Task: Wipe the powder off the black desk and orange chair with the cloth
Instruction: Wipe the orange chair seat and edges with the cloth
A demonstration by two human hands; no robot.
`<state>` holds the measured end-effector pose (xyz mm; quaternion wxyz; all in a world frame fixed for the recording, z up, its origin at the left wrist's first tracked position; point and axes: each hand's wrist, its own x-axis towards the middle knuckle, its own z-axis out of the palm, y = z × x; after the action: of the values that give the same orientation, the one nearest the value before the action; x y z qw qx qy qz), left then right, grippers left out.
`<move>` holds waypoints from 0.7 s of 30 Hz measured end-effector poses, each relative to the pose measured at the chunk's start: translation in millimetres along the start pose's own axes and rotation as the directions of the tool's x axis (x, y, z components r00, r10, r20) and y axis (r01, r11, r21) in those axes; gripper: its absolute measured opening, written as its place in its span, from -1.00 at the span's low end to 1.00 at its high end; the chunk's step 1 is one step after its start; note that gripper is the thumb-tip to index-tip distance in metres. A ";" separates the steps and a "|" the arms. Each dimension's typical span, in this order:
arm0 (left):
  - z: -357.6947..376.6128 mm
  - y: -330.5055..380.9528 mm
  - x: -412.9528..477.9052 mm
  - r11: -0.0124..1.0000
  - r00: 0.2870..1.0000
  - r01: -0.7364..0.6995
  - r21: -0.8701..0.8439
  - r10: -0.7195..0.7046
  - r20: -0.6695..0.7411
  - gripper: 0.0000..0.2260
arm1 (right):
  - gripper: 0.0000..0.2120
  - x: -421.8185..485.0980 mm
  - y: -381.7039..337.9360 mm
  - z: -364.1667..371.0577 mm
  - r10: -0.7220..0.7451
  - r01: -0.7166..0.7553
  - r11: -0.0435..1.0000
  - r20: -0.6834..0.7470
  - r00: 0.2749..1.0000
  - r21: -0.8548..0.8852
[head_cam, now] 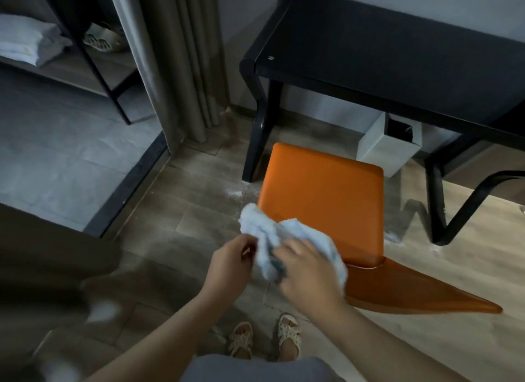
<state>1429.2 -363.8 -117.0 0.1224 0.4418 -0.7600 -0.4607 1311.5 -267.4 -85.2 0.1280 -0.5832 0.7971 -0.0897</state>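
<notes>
The orange chair [324, 202] stands in front of the black desk [383, 55], its seat facing me and its backrest edge pointing right. A crumpled pale blue cloth [270, 231] is held over the seat's near left corner. My right hand [306, 273] grips the cloth from above. My left hand [230, 265] pinches the cloth's left side. A small white speck [270, 58] lies on the desk's front left corner. White powder [235, 194] is scattered on the wooden floor to the left of the chair.
A grey square bin [380, 151] sits under the desk. Grey curtains [184, 55] hang at the left of the desk, and a black shelf frame [93, 60] with folded towels stands far left. My sandalled feet [264, 339] are on the wooden floor below.
</notes>
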 end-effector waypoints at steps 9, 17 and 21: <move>6.3 14.7 -16.4 0.791 0.887 -0.462 0.401 0.428 0.177 -0.76 | -0.68 -29.5 16.4 2.8 0.162 -0.165 0.986 -0.133 0.978 -0.017; 14.6 28.4 -5.1 0.646 0.830 -0.557 0.522 0.418 0.369 -0.80 | -0.76 -95.0 113.9 -32.7 0.206 -0.208 0.978 0.123 0.971 -0.002; 52.8 46.0 -5.6 0.490 0.815 -0.578 0.653 0.304 0.493 -0.69 | -0.89 -69.0 91.7 -19.6 0.178 -0.187 0.980 0.125 0.976 0.066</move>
<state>1375.4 -319.6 -107.4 -0.0877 0.1577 -0.9785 -0.0998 1242.1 -173.9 -86.5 0.2052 -0.5065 0.8342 -0.0736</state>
